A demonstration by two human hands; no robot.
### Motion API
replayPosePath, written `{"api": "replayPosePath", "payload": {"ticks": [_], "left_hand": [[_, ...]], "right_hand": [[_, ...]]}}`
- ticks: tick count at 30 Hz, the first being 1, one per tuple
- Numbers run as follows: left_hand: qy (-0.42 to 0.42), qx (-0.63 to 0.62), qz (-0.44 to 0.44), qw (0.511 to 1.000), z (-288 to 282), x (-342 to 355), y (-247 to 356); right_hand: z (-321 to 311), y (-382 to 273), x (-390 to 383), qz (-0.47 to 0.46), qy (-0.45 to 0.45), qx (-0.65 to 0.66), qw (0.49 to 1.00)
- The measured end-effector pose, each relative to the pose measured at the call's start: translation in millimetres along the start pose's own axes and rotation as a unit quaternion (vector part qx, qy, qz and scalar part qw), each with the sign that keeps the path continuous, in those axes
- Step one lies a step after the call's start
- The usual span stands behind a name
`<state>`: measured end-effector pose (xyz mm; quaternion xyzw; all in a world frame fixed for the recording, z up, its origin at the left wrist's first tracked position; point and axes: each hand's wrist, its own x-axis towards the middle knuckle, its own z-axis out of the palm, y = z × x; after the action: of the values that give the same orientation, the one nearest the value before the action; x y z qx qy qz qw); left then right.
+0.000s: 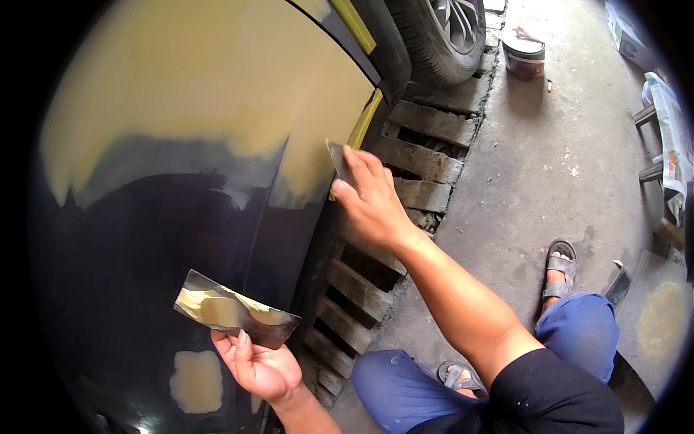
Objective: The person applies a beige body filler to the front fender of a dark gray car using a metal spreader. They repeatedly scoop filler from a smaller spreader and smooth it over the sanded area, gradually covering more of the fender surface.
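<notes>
My left hand pinches a wide dark spreader plate at its lower edge; yellow body filler lies smeared across its face. With my right hand I grip a small dark putty knife, its blade against the edge of a dark car panel. The fingers hide most of that knife. Yellowish filler covers the upper part of the panel, and a smaller patch of filler sits low down, left of my left hand. Yellow masking tape runs along the panel's edge beside my right hand.
A car wheel stands at the top, over a slatted concrete grating. Farther right are a paint bucket on the concrete floor, a stool with plastic on it, and a filler-stained board near my knee.
</notes>
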<state>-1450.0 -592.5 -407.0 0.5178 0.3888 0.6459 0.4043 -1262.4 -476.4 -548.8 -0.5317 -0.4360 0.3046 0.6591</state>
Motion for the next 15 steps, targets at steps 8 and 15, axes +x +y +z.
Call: {"api": "replayPosePath", "payload": {"ticks": [8, 15], "left_hand": [[-0.010, 0.011, -0.011, 1.000, -19, -7, -1], [0.007, -0.030, -0.049, 0.998, -8, -3, -18]], "right_hand": [[64, -24, -51, -0.047, 0.006, -0.002, 0.999], [31, -23, -73, -0.047, -0.170, 0.110, 0.978]]}}
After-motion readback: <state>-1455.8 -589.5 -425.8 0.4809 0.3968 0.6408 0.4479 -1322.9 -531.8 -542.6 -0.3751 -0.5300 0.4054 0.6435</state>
